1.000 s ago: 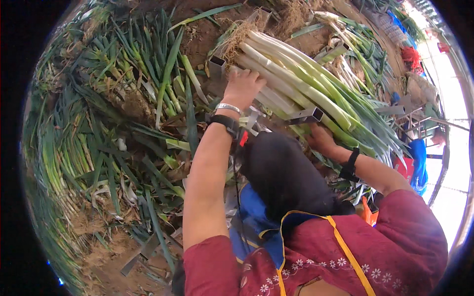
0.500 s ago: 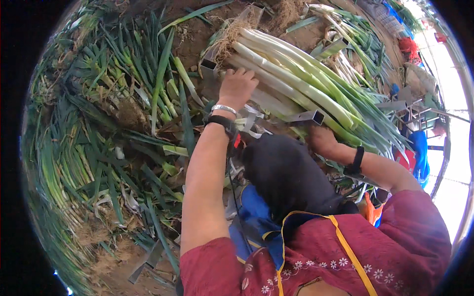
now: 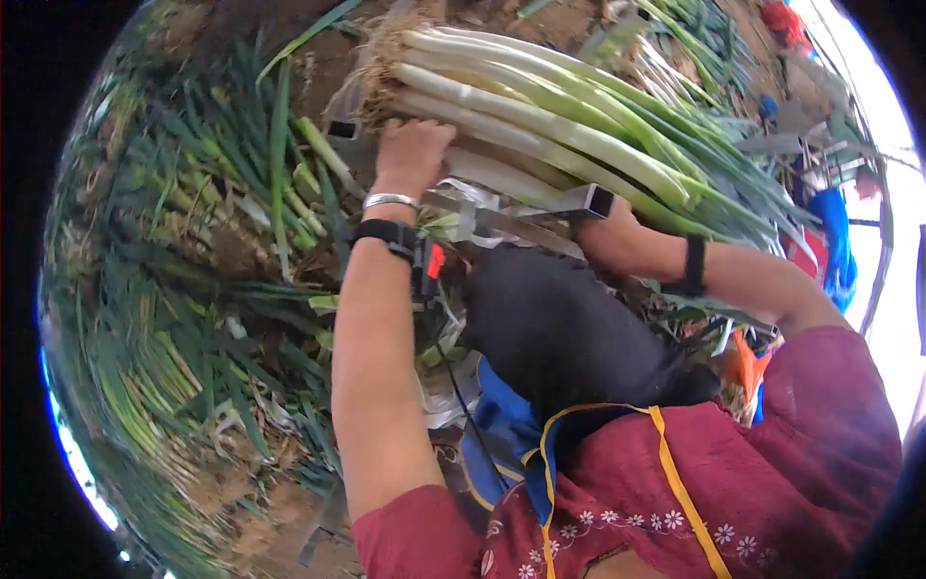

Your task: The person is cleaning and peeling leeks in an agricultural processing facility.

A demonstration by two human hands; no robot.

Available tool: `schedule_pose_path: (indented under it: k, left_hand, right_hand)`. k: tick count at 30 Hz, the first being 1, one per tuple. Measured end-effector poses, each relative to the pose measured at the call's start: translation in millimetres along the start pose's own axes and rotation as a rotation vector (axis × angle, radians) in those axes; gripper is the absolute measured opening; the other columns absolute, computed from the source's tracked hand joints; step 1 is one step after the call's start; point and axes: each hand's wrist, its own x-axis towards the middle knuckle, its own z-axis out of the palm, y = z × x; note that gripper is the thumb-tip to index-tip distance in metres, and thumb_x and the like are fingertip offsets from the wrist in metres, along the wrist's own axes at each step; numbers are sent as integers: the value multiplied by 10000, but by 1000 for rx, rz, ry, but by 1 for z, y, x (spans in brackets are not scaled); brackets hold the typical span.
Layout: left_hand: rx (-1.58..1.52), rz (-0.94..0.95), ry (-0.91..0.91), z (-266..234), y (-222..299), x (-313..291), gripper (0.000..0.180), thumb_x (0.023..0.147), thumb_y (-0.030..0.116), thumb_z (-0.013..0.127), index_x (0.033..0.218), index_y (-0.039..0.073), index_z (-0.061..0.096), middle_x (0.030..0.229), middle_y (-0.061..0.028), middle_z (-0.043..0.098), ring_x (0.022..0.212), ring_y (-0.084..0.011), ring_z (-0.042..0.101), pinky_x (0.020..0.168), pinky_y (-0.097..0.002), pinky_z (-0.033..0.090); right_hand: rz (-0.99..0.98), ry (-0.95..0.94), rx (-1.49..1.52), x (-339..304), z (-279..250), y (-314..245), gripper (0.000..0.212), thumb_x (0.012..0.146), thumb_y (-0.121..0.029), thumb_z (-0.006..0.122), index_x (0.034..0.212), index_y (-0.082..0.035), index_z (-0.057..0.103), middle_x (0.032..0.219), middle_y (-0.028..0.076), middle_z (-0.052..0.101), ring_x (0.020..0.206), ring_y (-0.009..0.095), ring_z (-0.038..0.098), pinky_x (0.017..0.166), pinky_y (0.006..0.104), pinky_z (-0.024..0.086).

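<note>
A thick bundle of leeks (image 3: 540,106) lies across a metal frame in front of me, roots to the left and green leaves to the right. My left hand (image 3: 415,150) is curled at the bundle's near edge, close to the roots, its fingers closed around the lowest stems. My right hand (image 3: 617,239) is beneath the leafy half, against the square end of a metal tube (image 3: 579,201); its fingertips are hidden behind the tube and stems. Shiny pale strips (image 3: 473,217) hang at the frame between my hands.
Piles of loose leeks (image 3: 145,338) cover the ground on the left. More leeks (image 3: 661,77) lie beyond the bundle. My dark-covered knee (image 3: 550,318) is close below the frame. A blue bag (image 3: 831,241) and an orange bag (image 3: 748,372) are at the right.
The whole view has shifted, so the bundle and frame appear farther left. My left hand's fingers are more curled. My right hand has come up closer to the tube end.
</note>
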Motion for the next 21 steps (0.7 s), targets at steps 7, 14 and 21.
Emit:
schedule_pose_path:
  k: [7,14,21]
  left_hand:
    - [-44,-47,6,8,4,-10,256,722,83,582,970,139,616,935,-108,635,952,-294,588,848,-456,399]
    - [-84,-83,194,12,8,-27,296,682,126,644,975,133,605,1009,-69,605,993,-280,555,868,-417,414]
    - [-173,-66,250,3,12,-34,346,683,117,646,1025,140,599,1082,-63,580,1054,-275,525,918,-402,402]
  right_hand:
    - [14,-130,54,-1,-33,-19,88,676,-165,610,674,-127,690,682,98,648,647,268,650,505,391,503]
    - [-112,62,103,-5,-111,-21,206,681,-120,595,873,-55,629,855,144,591,761,323,610,636,402,510]
    - [-156,399,36,-4,-95,-2,457,684,-56,563,1130,24,508,1007,135,515,943,308,511,816,369,460]
